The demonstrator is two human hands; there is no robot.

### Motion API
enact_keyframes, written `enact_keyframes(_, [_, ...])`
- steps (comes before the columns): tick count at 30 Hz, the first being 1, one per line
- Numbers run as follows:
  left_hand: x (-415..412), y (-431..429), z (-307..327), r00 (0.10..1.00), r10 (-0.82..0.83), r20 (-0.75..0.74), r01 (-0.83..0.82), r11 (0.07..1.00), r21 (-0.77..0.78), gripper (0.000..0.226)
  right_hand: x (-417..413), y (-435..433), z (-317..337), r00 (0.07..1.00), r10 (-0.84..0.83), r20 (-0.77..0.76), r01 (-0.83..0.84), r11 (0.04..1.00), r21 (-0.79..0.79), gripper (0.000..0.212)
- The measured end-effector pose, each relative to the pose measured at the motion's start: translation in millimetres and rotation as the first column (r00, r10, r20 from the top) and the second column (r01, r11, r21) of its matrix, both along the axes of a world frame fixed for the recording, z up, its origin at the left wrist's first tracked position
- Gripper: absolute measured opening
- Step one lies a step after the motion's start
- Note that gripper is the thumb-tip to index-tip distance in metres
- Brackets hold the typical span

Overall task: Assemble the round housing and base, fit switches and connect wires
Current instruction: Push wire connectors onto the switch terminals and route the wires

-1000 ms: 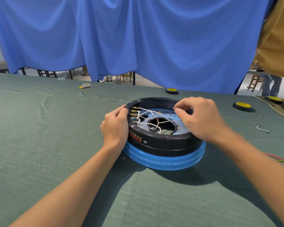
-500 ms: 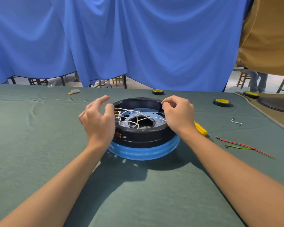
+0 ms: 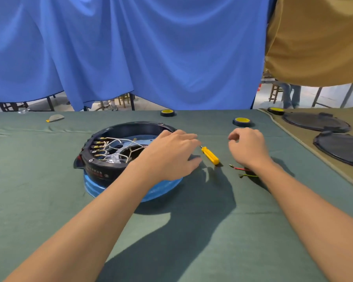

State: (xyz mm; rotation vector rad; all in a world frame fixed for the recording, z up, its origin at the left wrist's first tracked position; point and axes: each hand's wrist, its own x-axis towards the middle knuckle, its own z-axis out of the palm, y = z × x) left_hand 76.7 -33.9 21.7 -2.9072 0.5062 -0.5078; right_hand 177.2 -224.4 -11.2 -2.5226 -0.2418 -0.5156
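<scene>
The black round housing (image 3: 102,169) sits on its blue base (image 3: 98,188) on the green cloth, with white wires (image 3: 114,147) and brass terminals inside. My left hand (image 3: 171,153) lies across the housing's right side, fingers stretched towards a yellow screwdriver (image 3: 210,155) on the cloth. My right hand (image 3: 248,146) hovers to the right of the screwdriver, fingers loosely curled and empty. A red wire (image 3: 239,169) and a green wire (image 3: 249,176) lie under my right wrist.
Two yellow-and-black tape rolls (image 3: 167,112) (image 3: 242,121) lie at the table's far side, a third (image 3: 275,110) further right. Black round covers (image 3: 314,124) (image 3: 340,147) rest on the tan cloth at right. A small grey piece (image 3: 55,118) lies far left. Blue curtains hang behind.
Both hands left the housing rim and swung right. My left hand now reaches over the housing towards the screwdriver, and my right hand has moved out past the screwdriver, above the loose wires.
</scene>
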Motion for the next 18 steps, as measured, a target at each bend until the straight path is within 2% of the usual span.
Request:
enact_keyframes(4, [3.4,3.0,-5.4,0.999,-0.019,-0.036,0.021,0.998,0.060,0.050,9.2,-13.5,-8.2,0.971,-0.221,-0.091,0.192,0.949,-0.249,0.032])
enact_keyframes(7, [3.4,2.6,-0.9,0.991,0.005,-0.130,-0.011,0.999,-0.051,0.056,11.7,-15.0,-13.8,0.942,-0.296,-0.159,0.234,0.917,-0.324,0.037])
enact_keyframes(9, [3.3,1.8,2.8,0.982,-0.001,-0.191,-0.027,0.990,-0.140,0.056,11.9,-14.3,-15.9,0.932,-0.333,-0.143,0.266,0.896,-0.356,0.030])
enact_keyframes(12, [1.3,4.5,8.7,0.967,-0.045,-0.250,-0.029,0.958,-0.286,0.050,10.8,-15.0,-14.3,0.931,-0.361,-0.060,0.321,0.884,-0.340,0.014])
enact_keyframes(18, [-1.8,11.5,12.7,0.947,-0.114,-0.301,-0.066,0.847,-0.527,0.044,15.0,-19.9,-14.1,0.940,-0.338,-0.039,0.322,0.922,-0.217,0.023])
